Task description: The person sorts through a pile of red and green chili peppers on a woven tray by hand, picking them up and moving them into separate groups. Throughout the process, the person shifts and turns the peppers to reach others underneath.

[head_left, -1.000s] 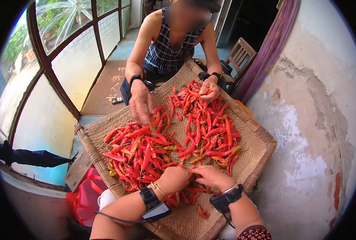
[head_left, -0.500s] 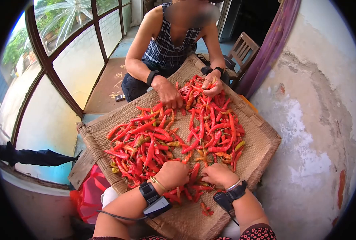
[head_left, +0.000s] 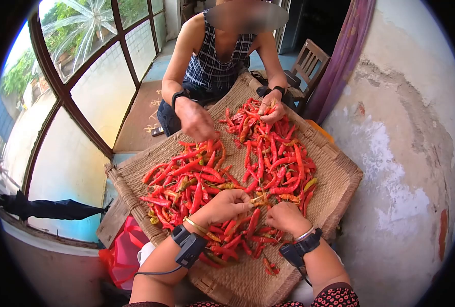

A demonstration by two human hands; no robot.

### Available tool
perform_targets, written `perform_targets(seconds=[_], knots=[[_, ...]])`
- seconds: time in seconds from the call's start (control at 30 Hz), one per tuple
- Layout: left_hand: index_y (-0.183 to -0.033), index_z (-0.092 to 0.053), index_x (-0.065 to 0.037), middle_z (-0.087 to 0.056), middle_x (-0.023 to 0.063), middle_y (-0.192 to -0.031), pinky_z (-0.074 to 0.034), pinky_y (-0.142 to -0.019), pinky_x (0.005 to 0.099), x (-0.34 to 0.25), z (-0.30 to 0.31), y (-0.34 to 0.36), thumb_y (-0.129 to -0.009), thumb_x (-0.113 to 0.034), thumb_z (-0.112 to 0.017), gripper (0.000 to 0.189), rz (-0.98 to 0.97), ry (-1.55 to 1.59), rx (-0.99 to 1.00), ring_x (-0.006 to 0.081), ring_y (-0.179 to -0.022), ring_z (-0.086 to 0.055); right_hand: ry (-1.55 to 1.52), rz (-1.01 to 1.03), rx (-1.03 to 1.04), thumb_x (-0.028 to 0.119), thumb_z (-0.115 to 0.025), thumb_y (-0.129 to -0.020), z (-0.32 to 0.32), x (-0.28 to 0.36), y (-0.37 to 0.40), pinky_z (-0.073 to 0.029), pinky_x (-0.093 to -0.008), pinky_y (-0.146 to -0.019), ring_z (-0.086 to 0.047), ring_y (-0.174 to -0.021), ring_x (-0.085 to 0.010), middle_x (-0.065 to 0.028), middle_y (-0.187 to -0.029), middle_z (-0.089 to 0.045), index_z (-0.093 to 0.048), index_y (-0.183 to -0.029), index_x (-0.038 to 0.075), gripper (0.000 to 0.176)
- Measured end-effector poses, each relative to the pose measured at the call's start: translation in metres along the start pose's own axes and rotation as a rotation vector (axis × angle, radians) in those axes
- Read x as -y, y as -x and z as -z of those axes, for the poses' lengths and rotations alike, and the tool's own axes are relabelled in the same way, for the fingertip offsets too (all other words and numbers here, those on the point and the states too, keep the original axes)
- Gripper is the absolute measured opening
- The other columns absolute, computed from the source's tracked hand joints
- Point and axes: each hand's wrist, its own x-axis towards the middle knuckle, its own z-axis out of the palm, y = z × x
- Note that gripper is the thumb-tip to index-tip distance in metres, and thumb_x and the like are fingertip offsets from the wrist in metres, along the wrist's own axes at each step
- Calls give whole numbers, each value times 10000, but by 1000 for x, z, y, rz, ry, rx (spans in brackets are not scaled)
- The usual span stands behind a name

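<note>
Red chili peppers (head_left: 284,163) lie heaped on a woven tray (head_left: 335,179), with a few yellowish or brown ones among them. My left hand (head_left: 227,205) is over the near part of the heap, fingertips pinched on an orange-brown pepper (head_left: 259,198). Just right of it, my right hand (head_left: 288,219) rests with curled fingers at the peppers; what it holds, if anything, is hidden. Each of my wrists bears a bracelet and a dark strapped device.
Across the tray sits a person (head_left: 222,66), one hand over the left heap, the other holding peppers. A wooden chair (head_left: 309,66) stands behind. Windows are left, with a black umbrella (head_left: 58,209); a pink bag (head_left: 127,253) hangs low left; a wall (head_left: 391,153) is right.
My left hand has moved up and right, its pinched fingertips now visible. My right hand has shifted slightly right. The other person's hand on the left has moved left and lifted.
</note>
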Motion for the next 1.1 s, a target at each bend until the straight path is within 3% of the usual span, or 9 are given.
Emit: perform_targets(seconds=[0.17, 0.37, 0.43, 0.53, 0.7, 0.77, 0.97, 1.07, 1.1], knots=[[-847, -529, -56, -520, -31, -618, -369, -455, 181, -3, 2, 1, -867, -179, -582, 135, 5, 77, -79, 35, -518, -487, -815, 135, 31, 241, -626, -769, 19, -7, 11, -448, -280, -552, -562, -553, -127, -46, -596, -583, -649, -740, 34, 211], [-824, -527, -54, -544, -11, -620, -346, -436, 188, -3, 0, 0, -892, -179, -531, 142, -76, 296, -371, 49, -493, -478, -1043, 47, 220, 224, -623, -799, 39, -8, 20, -402, -207, -494, -492, -508, -51, 33, -589, -563, -646, -707, 31, 215], [-826, -528, -59, -558, 2, -641, -351, -445, 189, 2, 1, -2, -896, -180, -517, 141, -229, 330, -465, 61, -494, -492, -986, 75, 151, 219, -622, -805, 34, -13, 13, -415, -201, -543, -531, -605, -54, 3, -700, -597, -643, -891, 42, 198], [-833, -531, -65, -564, 12, -663, -365, -463, 184, 2, -1, 0, -897, -177, -512, 130, -225, 379, -470, 70, -514, -511, -1543, 269, -392, 209, -621, -812, 37, 0, 10, -448, -225, -741, -548, -859, -92, -52, -978, -562, -408, -1255, 35, 521], [-869, -528, -68, -573, 11, -724, -437, -523, 190, 9, -16, -4, -896, -163, -516, 100, -149, 401, -325, 85, -599, -570, -1204, 176, -336, 248, -649, -788, 14, 0, -2, -468, -264, -723, -577, -811, -122, -67, -950, -588, -522, -1139, 30, 432], [-903, -518, -70, -579, 7, -787, -498, -599, 220, 19, -23, -6, -885, -130, -534, 64, -116, 532, -149, 101, -669, -603, -736, 290, -212, 228, -649, -778, 17, 11, 2, -465, -278, -683, -582, -747, -119, -73, -830, -611, -582, -1018, 32, 316], [-913, -520, -65, -582, 1, -814, -513, -640, 234, 23, -26, -4, -877, -136, -561, 90, -79, 509, -58, 103, -737, -611, -916, 138, 73, 239, -601, -824, 15, 5, 4, -445, -256, -560, -562, -596, -108, -40, -664, -595, -608, -828, 28, 211], [-876, -544, -51, -594, 34, -778, -506, -629, 260, 17, -24, -2, -863, -194, -584, 149, -46, 219, -182, 126, -707, -612, -1010, -16, 163, 245, -559, -861, 26, -8, 7, -419, -221, -493, -524, -518, -76, -21, -635, -579, -617, -797, 39, 224], [-868, -556, -45, -597, 69, -772, -505, -625, 294, 12, -22, 1, -843, -242, -596, 202, -98, -237, -220, 167, -693, -614, -1027, -55, 109, 247, -539, -877, 29, -11, 8, -404, -204, -464, -503, -486, -62, -12, -619, -569, -620, -799, 43, 233]])
